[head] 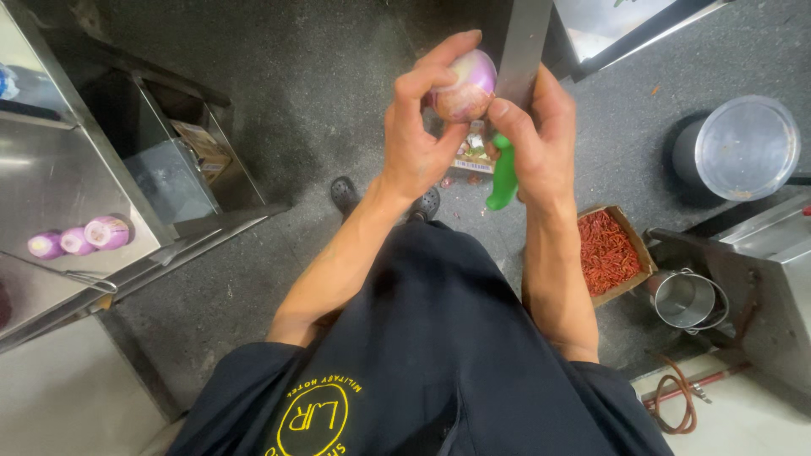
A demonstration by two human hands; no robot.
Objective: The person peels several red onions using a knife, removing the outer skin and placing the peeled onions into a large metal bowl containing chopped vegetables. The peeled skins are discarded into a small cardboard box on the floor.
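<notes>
My left hand (418, 127) grips a purple-and-white peeled onion (464, 84), held up in front of me over the dark floor. My right hand (536, 135) is closed around the green handle (504, 177) of a knife, whose broad steel blade (521, 46) points up and away, right beside the onion. My right thumb presses against the onion's lower right side. Three more peeled purple onions (78, 238) lie together on the steel counter (51, 177) at the left.
A cardboard box of dried red chillies (610, 252) sits on the floor at the right, with a steel pot (686, 299) and a lidded round container (743, 148) near it. A small carton (473, 156) lies on the floor below my hands. My shoes (345, 194) show beneath.
</notes>
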